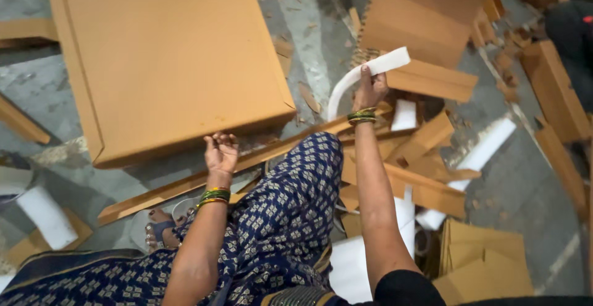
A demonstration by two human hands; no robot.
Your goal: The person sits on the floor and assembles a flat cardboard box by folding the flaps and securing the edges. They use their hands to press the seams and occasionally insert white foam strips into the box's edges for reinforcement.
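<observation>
A white strip (364, 74) curls upward, pinched in the right hand (369, 90) so it hangs free. The left hand (220, 151), fingers loosely curled and empty, rests by the big cardboard sheet (167, 59), steadying its near edge on the floor (519, 188).
</observation>
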